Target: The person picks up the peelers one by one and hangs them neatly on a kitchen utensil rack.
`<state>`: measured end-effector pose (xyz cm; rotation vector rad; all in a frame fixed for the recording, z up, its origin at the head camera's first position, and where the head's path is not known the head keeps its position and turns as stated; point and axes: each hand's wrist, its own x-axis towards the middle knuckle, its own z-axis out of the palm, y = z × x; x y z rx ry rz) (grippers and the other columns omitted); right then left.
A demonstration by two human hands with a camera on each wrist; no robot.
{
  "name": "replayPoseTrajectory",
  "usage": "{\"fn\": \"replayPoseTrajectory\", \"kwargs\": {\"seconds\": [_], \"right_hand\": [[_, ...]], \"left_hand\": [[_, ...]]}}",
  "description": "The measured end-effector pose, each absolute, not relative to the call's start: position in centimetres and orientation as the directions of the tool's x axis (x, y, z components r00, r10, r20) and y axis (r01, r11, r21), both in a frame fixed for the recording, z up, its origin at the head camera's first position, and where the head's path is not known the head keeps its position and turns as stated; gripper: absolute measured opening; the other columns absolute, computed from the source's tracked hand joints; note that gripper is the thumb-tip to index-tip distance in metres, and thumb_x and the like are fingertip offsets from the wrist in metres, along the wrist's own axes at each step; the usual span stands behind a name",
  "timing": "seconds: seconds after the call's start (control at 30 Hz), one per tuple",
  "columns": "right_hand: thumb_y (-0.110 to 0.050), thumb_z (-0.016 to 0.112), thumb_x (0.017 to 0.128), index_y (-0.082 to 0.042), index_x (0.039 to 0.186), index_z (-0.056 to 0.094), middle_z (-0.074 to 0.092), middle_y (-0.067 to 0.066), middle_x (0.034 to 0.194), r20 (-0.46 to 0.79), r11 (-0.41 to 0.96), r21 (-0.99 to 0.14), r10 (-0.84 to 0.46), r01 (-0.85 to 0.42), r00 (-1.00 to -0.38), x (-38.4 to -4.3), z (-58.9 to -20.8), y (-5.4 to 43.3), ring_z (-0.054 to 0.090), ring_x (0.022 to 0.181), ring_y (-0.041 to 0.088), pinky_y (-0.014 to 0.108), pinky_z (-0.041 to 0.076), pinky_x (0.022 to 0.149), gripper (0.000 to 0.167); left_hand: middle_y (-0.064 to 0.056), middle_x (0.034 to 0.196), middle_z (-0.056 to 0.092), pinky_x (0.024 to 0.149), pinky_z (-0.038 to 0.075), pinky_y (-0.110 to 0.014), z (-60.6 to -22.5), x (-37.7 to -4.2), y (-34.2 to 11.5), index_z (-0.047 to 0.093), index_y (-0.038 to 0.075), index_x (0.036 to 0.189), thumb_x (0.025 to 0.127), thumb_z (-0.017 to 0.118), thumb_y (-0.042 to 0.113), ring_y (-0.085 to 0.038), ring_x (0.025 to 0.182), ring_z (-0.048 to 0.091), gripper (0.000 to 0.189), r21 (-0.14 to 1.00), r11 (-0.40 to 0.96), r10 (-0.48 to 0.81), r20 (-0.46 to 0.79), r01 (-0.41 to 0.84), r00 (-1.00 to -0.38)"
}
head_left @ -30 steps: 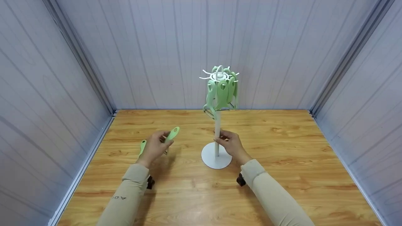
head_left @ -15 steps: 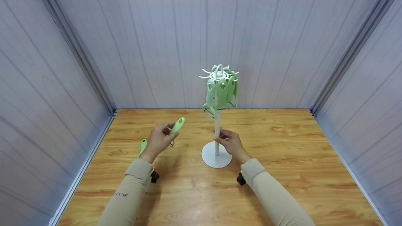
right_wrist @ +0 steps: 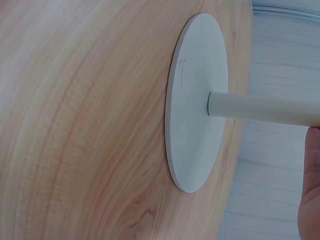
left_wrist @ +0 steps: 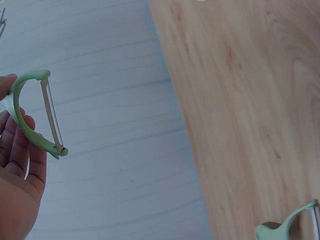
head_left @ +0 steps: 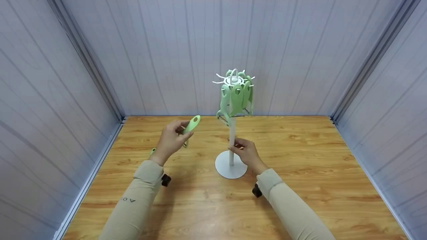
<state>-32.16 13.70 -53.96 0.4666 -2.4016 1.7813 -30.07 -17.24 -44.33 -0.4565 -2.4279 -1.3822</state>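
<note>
My left hand (head_left: 171, 136) pinches a light green peeler (head_left: 192, 124) by its handle, raised above the table. The holed handle end points up and to the right; in the left wrist view the peeler's curved head and blade (left_wrist: 51, 112) face outward. With thumb and fingers my right hand (head_left: 246, 151) grips the pole (head_left: 232, 136) of a white stand, low down above its round base (head_left: 224, 168). Several green peelers (head_left: 237, 100) hang from hooks around the stand's top. Bare hooks (head_left: 218, 79) stick out on its left side.
Another green peeler (left_wrist: 280, 231) lies on the wooden table (head_left: 206, 206), mostly hidden behind my left wrist in the head view. Grey panel walls (head_left: 160, 60) enclose the table at the back and both sides.
My left hand has moved up, forward and slightly right with the peeler, toward the stand. My right hand has kept its grip on the pole, and the stand has stayed in place.
</note>
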Motion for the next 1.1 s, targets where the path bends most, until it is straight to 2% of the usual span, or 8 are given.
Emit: {"fn": "replayPoseTrajectory", "kwargs": {"seconds": [0.2, 0.43, 0.6, 0.87, 1.1], "right_hand": [[-0.004, 0.079, 0.098, 0.004, 0.125, 0.078, 0.079, 0.021, 0.107, 0.276, 0.243, -0.919, -0.164, -0.31, -0.947, -32.2, -54.1, 13.6, 0.065, 0.088, 0.011, 0.021, 0.053, 0.079, 0.029], [0.002, 0.076, 0.099, 0.009, 0.126, 0.076, 0.078, 0.027, 0.109, 0.276, 0.268, -0.912, -0.16, -0.311, -0.948, -32.3, -54.2, 13.3, 0.065, 0.09, 0.013, 0.02, 0.053, 0.079, 0.029], [0.006, 0.075, 0.097, 0.009, 0.125, 0.076, 0.078, 0.028, 0.108, 0.279, 0.252, -0.916, -0.165, -0.314, -0.946, -31.2, -52.8, 13.1, 0.066, 0.089, 0.013, 0.02, 0.053, 0.08, 0.028], [0.004, 0.074, 0.099, 0.01, 0.127, 0.074, 0.076, 0.028, 0.109, 0.279, 0.216, -0.924, -0.184, -0.316, -0.943, -29.9, -51.2, 13.1, 0.066, 0.092, 0.012, 0.019, 0.054, 0.083, 0.028], [0.003, 0.075, 0.099, 0.009, 0.127, 0.075, 0.076, 0.028, 0.109, 0.278, 0.22, -0.923, -0.188, -0.317, -0.942, -30.1, -51.5, 13.1, 0.066, 0.091, 0.012, 0.019, 0.054, 0.082, 0.028]], "left_hand": [[-0.016, 0.112, 0.073, 0.084, 0.06, -0.037, -42.7, -30.2, -16.9, 0.076, 0.001, 0.129, 0.096, 0.083, 0.006, -0.024, 0.091, 0.069, 0.034, 0.738, 0.494, 0.134, 0.458, 0.46, -0.879], [-0.017, 0.109, 0.073, 0.085, 0.064, -0.045, -41.0, -29.9, -16.2, 0.077, -0.003, 0.126, 0.094, 0.085, 0.004, -0.025, 0.089, 0.069, 0.034, 0.709, 0.481, 0.148, 0.514, 0.515, -0.845], [-0.017, 0.109, 0.074, 0.085, 0.064, -0.048, -39.9, -29.9, -15.6, 0.077, -0.003, 0.125, 0.092, 0.086, 0.004, -0.025, 0.089, 0.07, 0.035, 0.68, 0.477, 0.156, 0.557, 0.556, -0.816], [-0.018, 0.109, 0.074, 0.08, 0.059, -0.025, -37.8, -29.9, -14.9, 0.076, -0.004, 0.125, 0.092, 0.087, 0.004, -0.024, 0.085, 0.07, 0.035, 0.635, 0.456, 0.178, 0.622, 0.624, -0.763], [-0.018, 0.109, 0.074, 0.082, 0.058, -0.028, -36.3, -29.8, -14.7, 0.076, -0.003, 0.125, 0.093, 0.086, 0.003, -0.024, 0.086, 0.069, 0.034, 0.62, 0.45, 0.183, 0.64, 0.642, -0.746]]}}
